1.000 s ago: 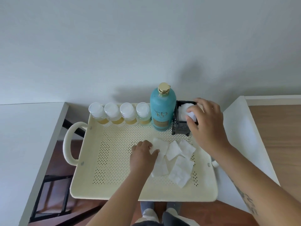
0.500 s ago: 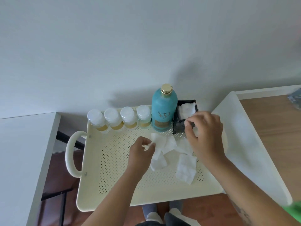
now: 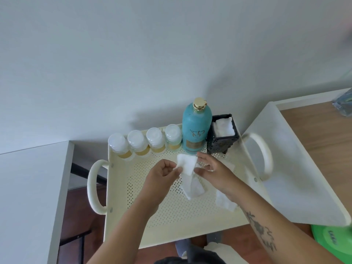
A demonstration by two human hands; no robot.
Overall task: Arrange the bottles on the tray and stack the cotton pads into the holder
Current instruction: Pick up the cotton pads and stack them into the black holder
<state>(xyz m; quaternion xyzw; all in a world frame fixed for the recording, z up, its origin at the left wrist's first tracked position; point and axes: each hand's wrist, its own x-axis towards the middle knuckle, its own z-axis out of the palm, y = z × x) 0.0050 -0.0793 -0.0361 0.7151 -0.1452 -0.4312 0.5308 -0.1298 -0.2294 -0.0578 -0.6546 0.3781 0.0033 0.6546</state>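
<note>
A cream perforated tray (image 3: 156,221) carries several small white-capped bottles (image 3: 144,141) in a row along its far edge, a tall teal bottle (image 3: 196,130) with a gold cap, and a black square holder (image 3: 222,140) with white cotton pads (image 3: 223,127) inside. My left hand (image 3: 162,176) and my right hand (image 3: 211,168) both pinch one white cotton pad (image 3: 187,164), lifted above the tray's middle. More pads lie on the tray: one (image 3: 193,188) under my hands, another (image 3: 224,201) beneath my right forearm.
A white table (image 3: 24,187) stands at the left and a white-edged wooden table (image 3: 314,134) at the right. The tray has loop handles, left (image 3: 93,187) and right (image 3: 264,155). A green object (image 3: 331,241) sits at the bottom right. A grey wall rises behind.
My right hand left the holder and came down to the middle of the tray. My left hand lifted a pad off the tray; both hands now grip it.
</note>
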